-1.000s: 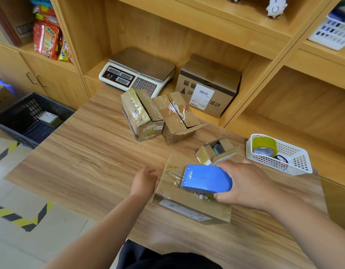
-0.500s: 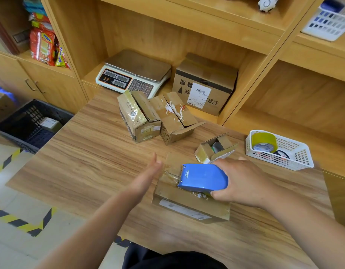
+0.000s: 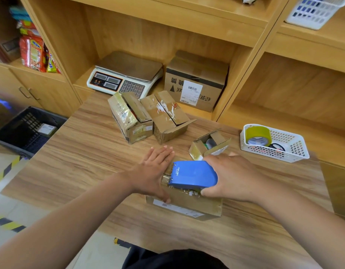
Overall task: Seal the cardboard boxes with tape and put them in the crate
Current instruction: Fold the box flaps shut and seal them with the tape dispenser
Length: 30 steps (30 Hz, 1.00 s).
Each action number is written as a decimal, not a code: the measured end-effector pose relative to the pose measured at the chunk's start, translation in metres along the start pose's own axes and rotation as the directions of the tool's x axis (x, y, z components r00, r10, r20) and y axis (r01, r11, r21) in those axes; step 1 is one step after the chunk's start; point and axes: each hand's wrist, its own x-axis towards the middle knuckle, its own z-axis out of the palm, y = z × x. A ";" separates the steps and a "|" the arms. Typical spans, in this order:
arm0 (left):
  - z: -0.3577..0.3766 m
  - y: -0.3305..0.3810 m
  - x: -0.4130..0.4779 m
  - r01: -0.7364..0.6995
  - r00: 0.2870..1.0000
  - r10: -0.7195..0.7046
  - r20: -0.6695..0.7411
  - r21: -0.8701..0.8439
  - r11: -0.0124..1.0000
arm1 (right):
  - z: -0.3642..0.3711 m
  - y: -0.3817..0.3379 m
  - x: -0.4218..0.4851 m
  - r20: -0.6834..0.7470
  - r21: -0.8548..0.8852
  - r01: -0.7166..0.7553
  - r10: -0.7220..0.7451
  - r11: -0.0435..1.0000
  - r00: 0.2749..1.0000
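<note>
The flat cardboard box (image 3: 189, 205) sat on the wooden table (image 3: 80, 162), close to the near edge right in front of the person, with a white label along its near side. A blue tape dispenser (image 3: 195, 176) was lying across its top. The right hand (image 3: 233, 177) had fingers and thumb wrapped round the back of it, gripping it properly. The left hand (image 3: 154, 169) was flat on the left end of the box, fingers straight, palm down, so just pressing, not grabbing anything.

Just behind the right hand was a small open box (image 3: 198, 149) with its flaps up and something roundish inside, couldn't tell what. Further back on the table two more boxes stood side by side, touching: a taped-up box (image 3: 129, 123) on the left and a box with white tape scraps (image 3: 167, 115) on top, one flap sticking out. Off to the right was a white basket (image 3: 274, 152) holding a yellow tape roll (image 3: 259, 133).

The black crate (image 3: 26, 131) was down on the floor left of the table, well apart from the flat box, with one small package (image 3: 45, 130) in it. On the shelf behind sat a weighing scale (image 3: 127, 74) and a big labelled carton (image 3: 195, 86) beside it
</note>
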 end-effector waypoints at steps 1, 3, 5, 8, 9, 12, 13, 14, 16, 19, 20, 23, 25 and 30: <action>-0.001 0.001 -0.001 0.002 1.000 -0.002 0.000 0.011 1.000 | -0.001 0.000 0.000 0.005 -0.015 0.007 -0.007 1.000 1.000; -0.003 0.003 -0.002 0.007 1.000 -0.008 0.008 0.041 0.999 | -0.005 0.002 -0.001 0.017 -0.026 0.016 -0.016 1.000 1.000; -0.004 0.003 -0.001 0.018 1.000 -0.019 0.021 0.049 0.999 | -0.009 0.007 -0.003 0.027 0.010 0.020 -0.020 1.000 0.999; -0.006 0.003 0.000 0.020 0.999 -0.021 0.040 0.025 0.999 | -0.010 0.014 -0.006 0.026 0.073 0.034 -0.036 0.997 0.999; -0.006 0.002 0.000 0.017 0.999 -0.018 0.040 0.020 1.000 | -0.009 0.015 -0.007 0.022 0.083 0.039 -0.041 0.996 0.999; -0.006 0.001 0.002 0.016 0.999 -0.017 0.038 0.005 1.000 | -0.010 0.024 -0.012 0.008 0.102 0.037 -0.038 0.994 0.999; -0.006 0.000 0.003 0.020 0.999 -0.020 0.042 0.004 1.000 | -0.012 0.031 -0.017 0.010 0.109 0.033 -0.034 0.994 0.999; -0.006 0.000 0.003 0.023 0.999 -0.023 0.045 0.003 1.000 | -0.015 0.040 -0.022 0.015 0.118 0.027 -0.029 0.993 0.999; -0.006 0.000 0.004 0.025 0.998 -0.026 0.055 0.015 1.000 | -0.016 0.061 -0.036 0.027 0.145 0.010 -0.014 0.989 1.000; -0.006 0.002 0.004 0.030 0.997 -0.034 0.063 0.052 0.998 | -0.009 0.093 -0.059 0.038 0.153 -0.044 0.039 0.987 0.999; -0.007 0.003 0.004 0.032 0.997 -0.037 0.066 0.071 0.997 | -0.005 0.103 -0.065 0.042 0.149 -0.058 0.052 0.987 0.998; -0.009 0.007 0.004 0.027 0.997 -0.036 0.065 0.144 0.989 | 0.004 0.126 -0.084 0.047 0.131 -0.080 0.074 0.988 0.996; -0.010 0.009 0.004 0.022 0.997 -0.033 0.063 0.176 0.984 | 0.007 0.133 -0.093 0.052 0.117 -0.088 0.083 0.989 0.995; -0.010 0.009 0.004 0.026 0.998 -0.037 0.049 0.203 0.979 | 0.019 0.139 -0.099 0.060 0.090 -0.084 0.078 0.992 0.995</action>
